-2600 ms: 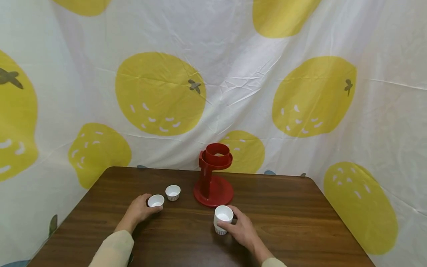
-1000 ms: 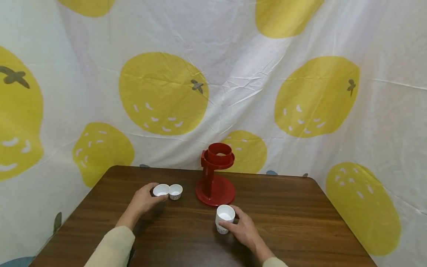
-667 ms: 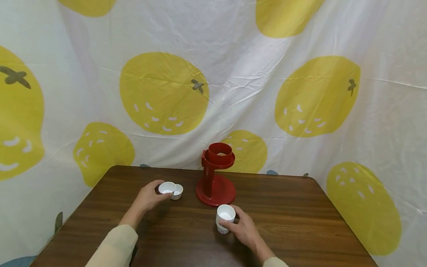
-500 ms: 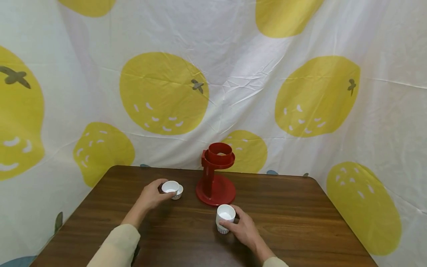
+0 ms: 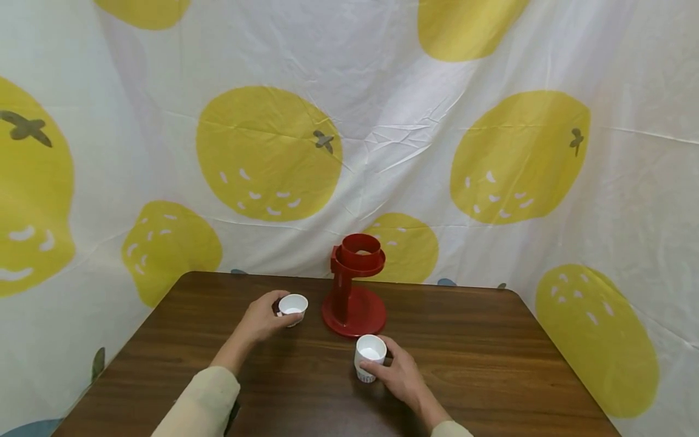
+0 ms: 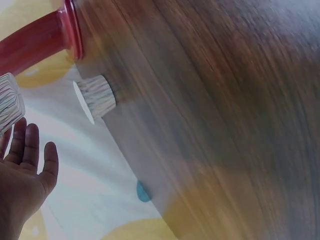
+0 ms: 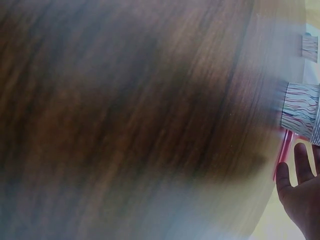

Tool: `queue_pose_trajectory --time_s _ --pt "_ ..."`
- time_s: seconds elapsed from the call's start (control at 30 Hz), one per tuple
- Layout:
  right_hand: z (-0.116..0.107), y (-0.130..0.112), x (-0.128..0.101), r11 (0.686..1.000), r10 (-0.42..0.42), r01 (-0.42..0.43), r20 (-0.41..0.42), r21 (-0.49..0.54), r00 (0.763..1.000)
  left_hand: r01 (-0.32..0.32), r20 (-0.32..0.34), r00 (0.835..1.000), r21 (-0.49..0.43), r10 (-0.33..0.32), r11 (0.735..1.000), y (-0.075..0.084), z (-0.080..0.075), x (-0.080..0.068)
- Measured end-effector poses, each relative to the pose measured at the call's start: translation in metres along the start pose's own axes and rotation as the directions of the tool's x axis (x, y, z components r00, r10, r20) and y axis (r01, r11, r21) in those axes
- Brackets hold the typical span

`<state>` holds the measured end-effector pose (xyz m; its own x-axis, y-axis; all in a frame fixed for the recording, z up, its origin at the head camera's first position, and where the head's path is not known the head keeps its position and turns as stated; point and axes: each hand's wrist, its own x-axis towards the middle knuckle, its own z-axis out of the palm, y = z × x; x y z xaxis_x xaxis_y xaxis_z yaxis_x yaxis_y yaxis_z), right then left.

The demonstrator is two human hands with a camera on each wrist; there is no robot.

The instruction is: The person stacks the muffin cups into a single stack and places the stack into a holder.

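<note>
left hand (image 5: 264, 320) pinching small cup (image 5: 293, 303) | right hand (image 5: 400, 376) gripping stacked cups (image 5: 369, 357) | red stand (image 5: 353, 286) between

A dark wood-grain counter (image 5: 480, 358) with rounded far corners carries everything here. A red stand (image 5: 353, 306) sits on its round base near the far edge, about the middle. Just in front of that base stands a white paper cup (image 5: 369, 358), and to the base's left a second, smaller white cup (image 6: 96, 96) stands on the wood, its ribbed side showing in the left wrist view.
</note>
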<state>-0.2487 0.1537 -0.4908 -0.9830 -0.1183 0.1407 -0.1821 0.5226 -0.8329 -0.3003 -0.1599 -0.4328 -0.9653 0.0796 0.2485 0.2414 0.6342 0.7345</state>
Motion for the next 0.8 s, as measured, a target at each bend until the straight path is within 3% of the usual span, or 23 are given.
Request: queue_pose_trajectory --time_s 0.33,0.8 --pt "-0.001 0.002 0.002 1.000 0.026 -0.026 0.014 0.002 1.000 -0.030 0.005 1.000 -0.015 0.030 0.999 0.018 0.011 0.002" --pt "0.001 0.000 0.000 0.999 -0.025 0.025 0.002 0.021 1.000 -0.067 0.037 0.997 -0.072 0.070 0.995 0.043 0.029 0.003"
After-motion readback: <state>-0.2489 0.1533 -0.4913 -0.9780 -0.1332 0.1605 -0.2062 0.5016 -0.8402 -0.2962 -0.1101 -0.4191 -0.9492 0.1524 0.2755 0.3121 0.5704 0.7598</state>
